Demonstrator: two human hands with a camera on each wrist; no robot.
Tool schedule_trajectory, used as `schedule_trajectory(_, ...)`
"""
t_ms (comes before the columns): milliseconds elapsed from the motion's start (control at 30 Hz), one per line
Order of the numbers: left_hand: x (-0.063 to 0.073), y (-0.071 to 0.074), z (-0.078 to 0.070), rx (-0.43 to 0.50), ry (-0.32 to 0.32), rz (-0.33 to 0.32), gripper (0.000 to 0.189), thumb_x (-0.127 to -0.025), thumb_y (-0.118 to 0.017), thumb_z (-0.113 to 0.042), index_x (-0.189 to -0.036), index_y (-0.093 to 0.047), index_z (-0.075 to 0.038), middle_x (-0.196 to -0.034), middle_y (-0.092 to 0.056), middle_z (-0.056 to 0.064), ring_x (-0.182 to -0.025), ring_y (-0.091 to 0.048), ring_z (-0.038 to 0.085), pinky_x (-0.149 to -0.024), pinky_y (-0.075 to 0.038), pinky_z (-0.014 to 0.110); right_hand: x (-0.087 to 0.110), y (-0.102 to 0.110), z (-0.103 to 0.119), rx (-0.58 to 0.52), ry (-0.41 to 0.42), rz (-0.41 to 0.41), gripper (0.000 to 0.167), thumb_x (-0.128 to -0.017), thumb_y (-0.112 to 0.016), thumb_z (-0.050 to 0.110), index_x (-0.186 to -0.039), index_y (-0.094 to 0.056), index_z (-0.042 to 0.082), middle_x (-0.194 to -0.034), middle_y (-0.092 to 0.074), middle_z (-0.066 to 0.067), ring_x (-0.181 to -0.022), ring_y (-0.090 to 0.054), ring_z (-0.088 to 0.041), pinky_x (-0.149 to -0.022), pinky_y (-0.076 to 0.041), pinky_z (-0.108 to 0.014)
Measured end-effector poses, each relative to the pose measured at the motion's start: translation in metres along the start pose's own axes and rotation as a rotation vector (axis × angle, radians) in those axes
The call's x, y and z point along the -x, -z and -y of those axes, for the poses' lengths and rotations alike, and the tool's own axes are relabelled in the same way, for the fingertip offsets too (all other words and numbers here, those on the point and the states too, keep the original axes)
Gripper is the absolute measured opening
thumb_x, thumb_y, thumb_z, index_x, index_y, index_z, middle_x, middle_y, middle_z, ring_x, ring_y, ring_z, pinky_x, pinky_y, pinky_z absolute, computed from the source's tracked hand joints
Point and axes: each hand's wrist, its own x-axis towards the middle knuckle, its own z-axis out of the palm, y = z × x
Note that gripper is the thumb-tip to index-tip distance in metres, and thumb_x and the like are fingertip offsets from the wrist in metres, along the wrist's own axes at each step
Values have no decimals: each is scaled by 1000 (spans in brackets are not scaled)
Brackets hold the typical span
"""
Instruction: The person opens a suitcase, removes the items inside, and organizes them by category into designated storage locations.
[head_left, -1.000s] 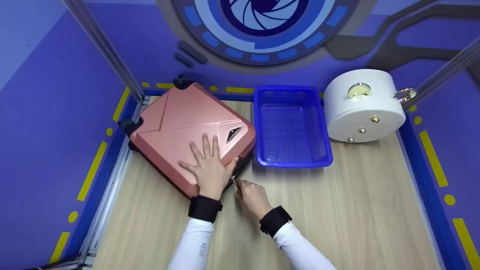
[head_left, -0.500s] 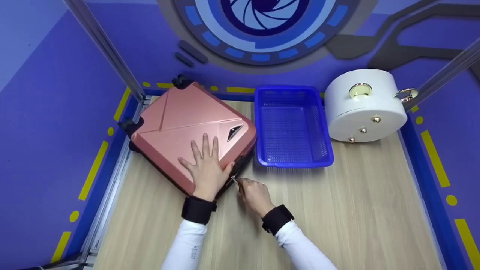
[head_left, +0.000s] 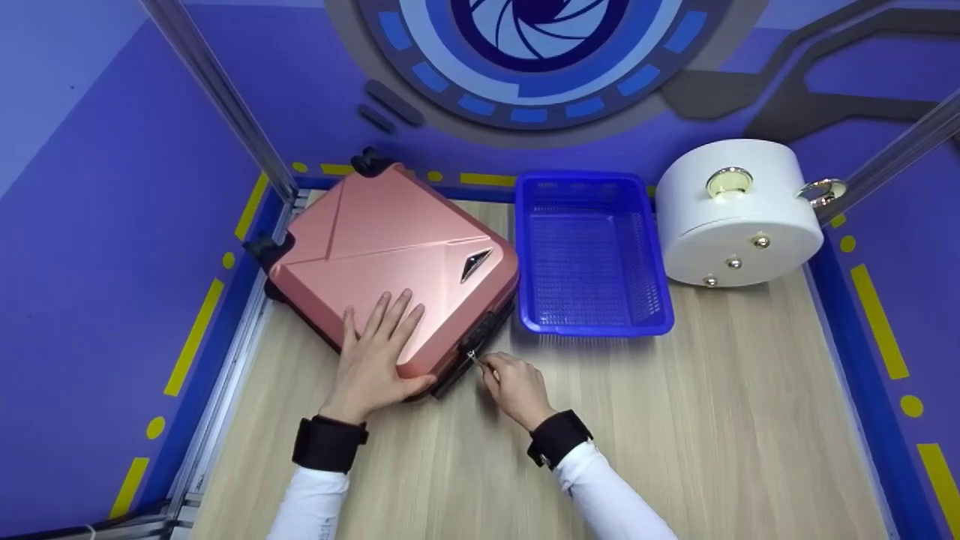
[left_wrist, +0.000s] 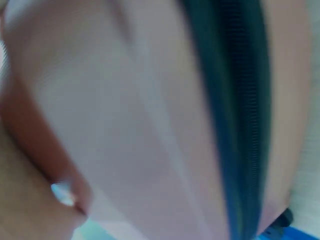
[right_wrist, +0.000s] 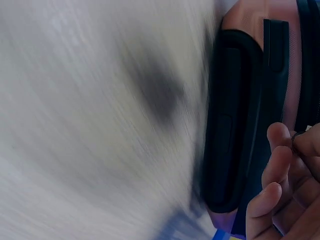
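A pink hard-shell suitcase [head_left: 397, 225] lies flat at the left of the table, turned at an angle. My left hand [head_left: 371, 371] rests on its near corner with fingers extended across the shell and thumb at the edge. In the left wrist view, a dark zipper [left_wrist: 247, 105] runs along the suitcase's side; that view is blurred. At the near right side, my right hand [head_left: 517, 386] pinches a small metal zipper pull [head_left: 472, 355]. The right wrist view has the black carry handle [right_wrist: 227, 125] beside my right fingers [right_wrist: 278, 162]; the pull is mostly hidden there.
A blue plastic basket [head_left: 596, 330] stands close to the suitcase's right corner. Beyond it, a white round bag [head_left: 739, 202] with gold-toned fittings lies at the back right. Blue printed walls [head_left: 105, 247] and metal rails [head_left: 225, 97] border the wooden table [head_left: 675, 435].
My left hand has slid left and nearer along the shell, uncovering more of the suitcase's near right edge. My right hand has stayed almost in place at the zipper pull.
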Motion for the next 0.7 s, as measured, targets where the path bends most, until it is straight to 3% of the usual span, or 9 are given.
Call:
schedule_trajectory(133,3,-13,2,-46,-36,-141,114,-64,-82,-73,-158,-47,-19,-166,-38,8,-152,-33,37,-108,-8,85,1,-3,0,-3,-12,6,11,-91,-74,12,-102,-77,13,-95,-77,0,-78,-75,-24,-62,-59,-44)
schedule_trajectory(333,-3,-32,1,-90,-40,-355,98,-66,-73,-70,-148,-59,-17,-156,-52,9,-144,-46,36,-107,-14,86,0,-4,-2,-9,9,-5,13,-93,-73,11,-105,-77,10,-99,-78,-3,-81,-76,-26,-65,-60,-44)
schedule_trajectory(467,-8,-40,-6,-85,-5,-403,94,-68,-72,-69,-146,-61,-17,-155,-53,10,-143,-47,36,-107,-14,85,-1,-2,-3,5,5,-12,13,-94,-73,11,-106,-77,8,-100,-78,-6,-82,-76,-29,-64,-61,-45)
schedule_trajectory(700,-22,-47,-22,-119,90,-425,97,-66,-74,-70,-147,-60,-18,-155,-53,10,-144,-47,35,-109,-14,84,-3,0,-3,26,23,-10,16,-93,-72,9,-108,-77,8,-99,-78,-6,-81,-76,-28,-63,-60,-45)
